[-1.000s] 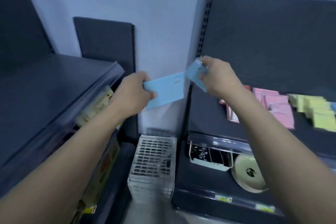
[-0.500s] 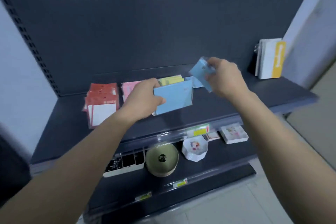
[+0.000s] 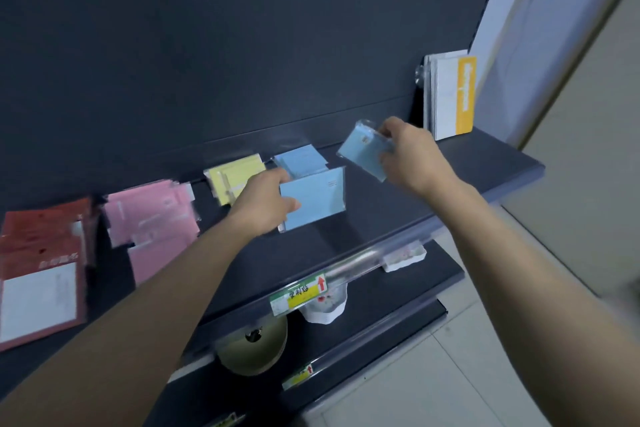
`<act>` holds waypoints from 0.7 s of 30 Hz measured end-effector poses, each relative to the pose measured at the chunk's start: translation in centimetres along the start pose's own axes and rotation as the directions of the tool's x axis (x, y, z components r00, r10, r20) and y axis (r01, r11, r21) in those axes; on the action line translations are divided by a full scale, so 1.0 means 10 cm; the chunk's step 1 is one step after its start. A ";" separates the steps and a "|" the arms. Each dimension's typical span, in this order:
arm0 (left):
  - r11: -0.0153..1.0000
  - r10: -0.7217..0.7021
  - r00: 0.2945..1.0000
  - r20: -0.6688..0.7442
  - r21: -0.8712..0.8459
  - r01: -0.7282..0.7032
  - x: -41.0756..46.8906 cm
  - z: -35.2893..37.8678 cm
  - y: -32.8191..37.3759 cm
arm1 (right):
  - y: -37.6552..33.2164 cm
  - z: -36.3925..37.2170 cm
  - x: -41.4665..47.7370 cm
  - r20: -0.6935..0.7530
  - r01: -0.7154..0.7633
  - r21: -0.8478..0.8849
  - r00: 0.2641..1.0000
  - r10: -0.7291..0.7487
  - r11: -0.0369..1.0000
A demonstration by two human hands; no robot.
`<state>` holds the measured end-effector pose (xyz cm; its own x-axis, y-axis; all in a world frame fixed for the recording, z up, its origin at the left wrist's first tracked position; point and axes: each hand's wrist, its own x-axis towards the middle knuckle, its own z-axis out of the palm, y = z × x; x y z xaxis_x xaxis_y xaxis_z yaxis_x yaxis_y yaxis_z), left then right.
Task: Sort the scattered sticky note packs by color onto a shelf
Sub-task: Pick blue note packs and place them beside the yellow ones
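Note:
My left hand point(image 3: 263, 203) grips a large light-blue sticky note pack point(image 3: 315, 199) just above the dark shelf point(image 3: 381, 218). My right hand point(image 3: 412, 156) holds a smaller light-blue pack point(image 3: 362, 151) in clear wrap, tilted, to the right of the first one. Behind the large pack lies a blue pile point(image 3: 301, 159) on the shelf. Left of it lie a yellow pile point(image 3: 235, 177), a pink pile point(image 3: 152, 222) and a red pile point(image 3: 41, 263).
White and orange booklets point(image 3: 450, 94) stand at the shelf's right end against the back panel. A price label point(image 3: 298, 295) sits on the shelf's front rail. On the lower shelf are a tape roll point(image 3: 252, 350) and small white dishes point(image 3: 323, 308). Tiled floor lies to the right.
The view swung right from the neighbouring shelving to this shelf. Both hands carried their blue packs over it, toward the blue pile; the right hand moved further right.

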<state>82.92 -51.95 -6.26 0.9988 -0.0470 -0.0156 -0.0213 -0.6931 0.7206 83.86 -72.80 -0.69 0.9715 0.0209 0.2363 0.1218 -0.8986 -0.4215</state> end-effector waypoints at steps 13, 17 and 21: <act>0.992 -0.103 0.992 0.078 0.078 0.097 1.46 0.25 -0.20 | 0.20 0.36 1.07 0.222 0.043 -0.070 0.975 -0.026 0.997; 0.976 -0.131 0.990 0.053 0.183 0.119 1.72 0.31 -0.26 | 0.28 0.53 1.26 0.325 0.059 -0.077 0.945 -0.030 0.995; 0.960 -0.133 0.991 -0.001 0.247 0.129 1.88 0.33 -0.30 | 0.30 0.70 1.43 0.437 0.118 -0.043 0.895 -0.087 0.992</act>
<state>101.58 -53.14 -10.99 0.9928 0.0460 -0.1107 0.0972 -0.8494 0.5188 99.52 -72.19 -4.68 0.9479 0.2887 -0.1344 0.2264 -0.9078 -0.3532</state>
